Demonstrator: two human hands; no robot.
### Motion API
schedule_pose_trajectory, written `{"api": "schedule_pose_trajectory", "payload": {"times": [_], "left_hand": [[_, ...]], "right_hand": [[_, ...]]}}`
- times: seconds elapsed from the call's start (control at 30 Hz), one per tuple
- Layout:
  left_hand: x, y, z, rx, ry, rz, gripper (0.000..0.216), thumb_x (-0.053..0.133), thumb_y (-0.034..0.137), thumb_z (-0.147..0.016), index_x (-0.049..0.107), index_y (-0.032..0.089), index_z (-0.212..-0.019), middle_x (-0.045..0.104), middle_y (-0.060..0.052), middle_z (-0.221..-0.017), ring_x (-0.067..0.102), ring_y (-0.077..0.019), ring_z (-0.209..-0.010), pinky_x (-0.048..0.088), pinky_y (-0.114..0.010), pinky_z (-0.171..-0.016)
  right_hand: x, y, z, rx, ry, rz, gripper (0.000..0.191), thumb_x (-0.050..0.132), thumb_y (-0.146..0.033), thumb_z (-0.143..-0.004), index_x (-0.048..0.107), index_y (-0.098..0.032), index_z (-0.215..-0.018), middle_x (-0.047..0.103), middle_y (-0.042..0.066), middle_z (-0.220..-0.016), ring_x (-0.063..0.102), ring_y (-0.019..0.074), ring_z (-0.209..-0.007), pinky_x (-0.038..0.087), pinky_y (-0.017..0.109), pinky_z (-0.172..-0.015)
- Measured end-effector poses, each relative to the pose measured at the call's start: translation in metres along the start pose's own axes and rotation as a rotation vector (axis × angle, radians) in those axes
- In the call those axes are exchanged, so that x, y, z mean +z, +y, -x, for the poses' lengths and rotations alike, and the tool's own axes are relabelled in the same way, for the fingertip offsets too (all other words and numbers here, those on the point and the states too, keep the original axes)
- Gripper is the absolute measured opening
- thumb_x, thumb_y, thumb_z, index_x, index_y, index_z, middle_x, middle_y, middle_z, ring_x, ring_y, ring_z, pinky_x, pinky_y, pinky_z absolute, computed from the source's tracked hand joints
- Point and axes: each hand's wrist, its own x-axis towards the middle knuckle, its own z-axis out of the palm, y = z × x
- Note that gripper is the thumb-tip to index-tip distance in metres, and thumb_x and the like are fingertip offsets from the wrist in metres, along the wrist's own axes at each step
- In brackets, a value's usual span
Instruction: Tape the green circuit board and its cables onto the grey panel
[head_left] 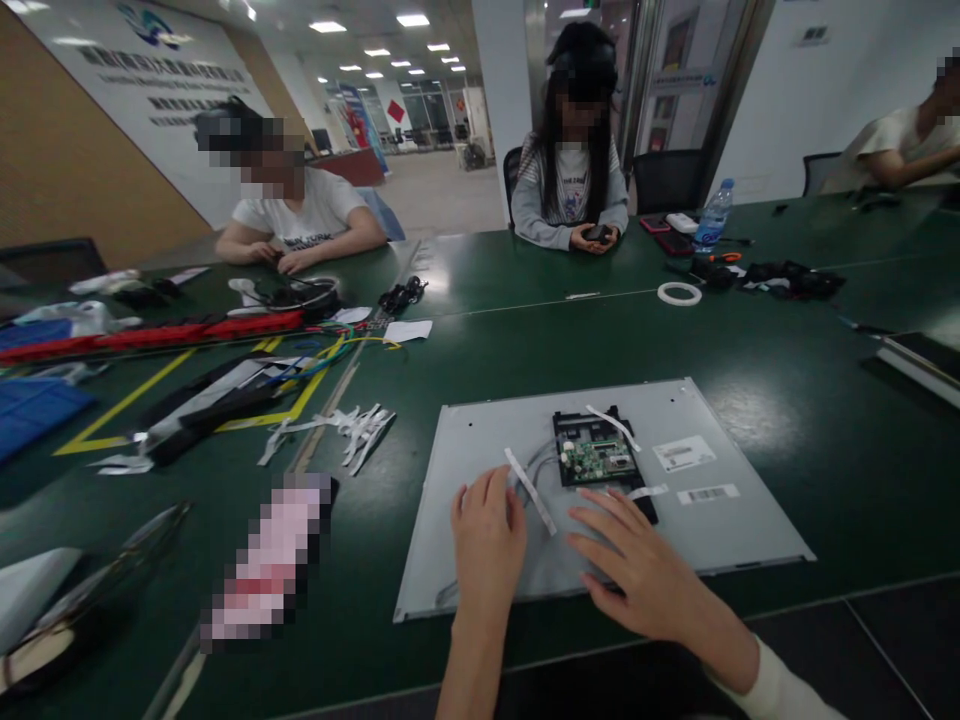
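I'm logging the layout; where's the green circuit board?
In the head view, the green circuit board sits right of centre in a black frame, beyond the right hand.

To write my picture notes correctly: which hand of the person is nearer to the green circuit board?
Right. The right hand is just below the green circuit board in the picture; the left hand is farther off, to its left, beside a white strip.

Plain cream-white right sleeve
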Motion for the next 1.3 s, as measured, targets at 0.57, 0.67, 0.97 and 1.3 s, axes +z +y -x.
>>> {"api": "schedule_pose_trajectory", "payload": {"times": [0.57,0.67,0.97,1.3], "left_hand": [[-0.008,0.001,0.007,-0.017,0.144,0.013,0.025,0.044,0.011,-0.085,0.059,0.016,-0.104,0.065,-0.009,-0.101,0.058,-0.0242,-0.096,0.041,-0.042,-0.093],[-0.008,0.0,0.008,-0.02,0.17,0.02,0.025,0.044,0.011,-0.085,0.06,0.015,-0.104,0.065,-0.008,-0.101,0.058,-0.0238,-0.096,0.042,-0.042,-0.093],[-0.008,0.001,0.009,-0.032,0.169,0.039,0.024,0.044,0.01,-0.085,0.06,0.016,-0.101,0.065,-0.008,-0.099,0.059,-0.0233,-0.095,0.042,-0.042,-0.092],[-0.006,-0.004,0.011,-0.041,0.152,0.061,0.024,0.044,0.01,-0.086,0.06,0.017,-0.102,0.065,-0.008,-0.099,0.059,-0.0234,-0.094,0.044,-0.041,-0.09]], "right_hand": [[-0.035,0.033,0.009,-0.126,-0.275,0.082,0.063,0.058,-0.046,-0.08,0.042,-0.032,-0.139,0.027,0.004,-0.152,0.011,0.0343,-0.141,0.0,0.066,-0.108],[-0.029,0.035,0.013,-0.103,-0.255,0.071,0.062,0.058,-0.046,-0.08,0.042,-0.032,-0.138,0.029,0.004,-0.151,0.013,0.0343,-0.14,0.0,0.066,-0.107],[-0.026,0.037,0.017,0.028,-0.243,0.094,0.065,0.056,-0.06,-0.078,0.046,-0.032,-0.136,0.028,0.007,-0.151,0.015,0.039,-0.139,0.001,0.071,-0.104],[-0.021,0.039,0.021,0.098,-0.231,0.071,0.067,0.056,-0.063,-0.076,0.047,-0.031,-0.135,0.018,0.006,-0.154,0.01,0.0375,-0.14,0.015,0.065,-0.106]]}}
